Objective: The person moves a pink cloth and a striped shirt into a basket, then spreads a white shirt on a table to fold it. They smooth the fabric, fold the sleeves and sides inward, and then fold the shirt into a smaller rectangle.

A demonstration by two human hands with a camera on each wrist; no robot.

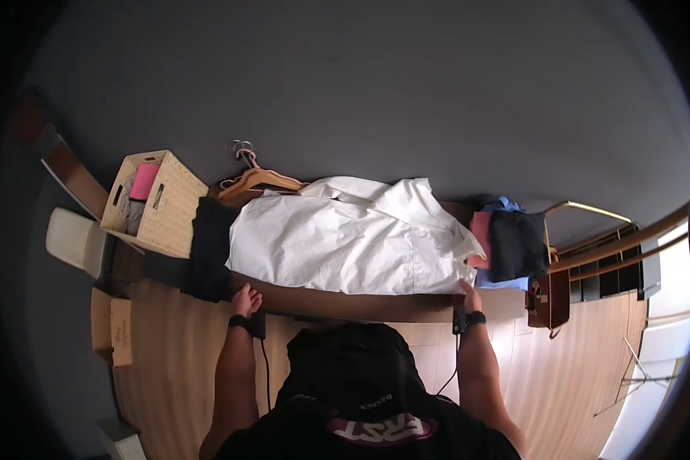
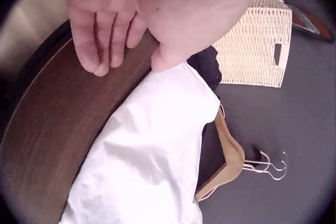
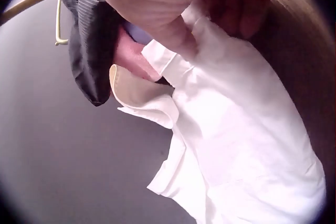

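Observation:
A white shirt (image 1: 337,238) lies spread lengthwise over the brown bench, its surface wrinkled. At its right front corner my right hand (image 1: 468,293) pinches the fabric, thumb on top and the other fingers partly hidden behind the cloth in the right wrist view. A stiff curled band (image 3: 142,98) of the shirt stands up near that thumb. My left hand (image 1: 247,300) is by the shirt's left front corner, over the bench's front edge. In the left wrist view its fingers (image 2: 86,50) extend loosely over the wood, and the thumb tip is right at the shirt's edge.
Wooden hangers (image 1: 261,182) lie behind the shirt's left end. Dark cloth (image 1: 211,245) and a wicker basket (image 1: 178,203) stand left of it. Folded black striped cloth (image 1: 517,245), with pink and blue pieces, lies to the right, near a brown bag (image 1: 550,300). A dark wall rises behind.

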